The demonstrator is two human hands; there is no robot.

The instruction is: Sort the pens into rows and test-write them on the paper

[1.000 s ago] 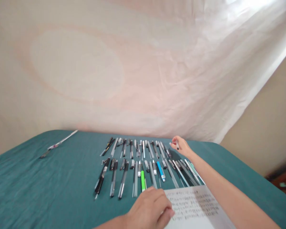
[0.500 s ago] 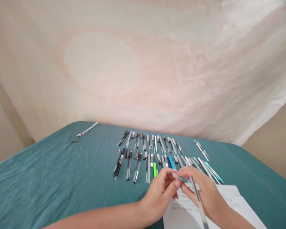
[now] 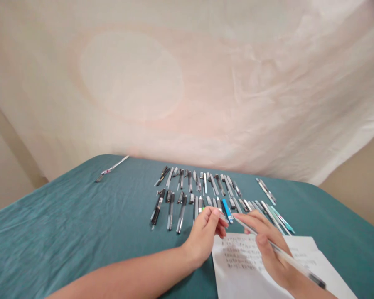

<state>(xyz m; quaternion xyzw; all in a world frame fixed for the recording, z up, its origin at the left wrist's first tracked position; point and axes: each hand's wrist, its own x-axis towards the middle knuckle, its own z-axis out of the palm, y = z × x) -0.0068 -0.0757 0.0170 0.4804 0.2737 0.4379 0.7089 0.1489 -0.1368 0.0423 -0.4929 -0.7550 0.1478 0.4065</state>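
Observation:
My right hand (image 3: 266,243) grips a clear pen (image 3: 286,257) that slants across a written sheet of paper (image 3: 237,265). My left hand (image 3: 205,236) pinches a small pale piece, perhaps the pen's cap, right at the pen's front end near the sheet's top left corner. Just beyond both hands lie two rows of pens (image 3: 202,193) on the teal tablecloth (image 3: 81,232), among them a blue one (image 3: 227,205).
A separate pair of pens (image 3: 266,191) lies to the right of the far row. One long thin item (image 3: 111,168) lies alone at the table's far left corner. A pale draped sheet (image 3: 187,83) hangs behind the table.
One second ago my right hand reached to the far row and my left rested by the paper. Both hands have since come together over the paper, the right holding a clear pen.

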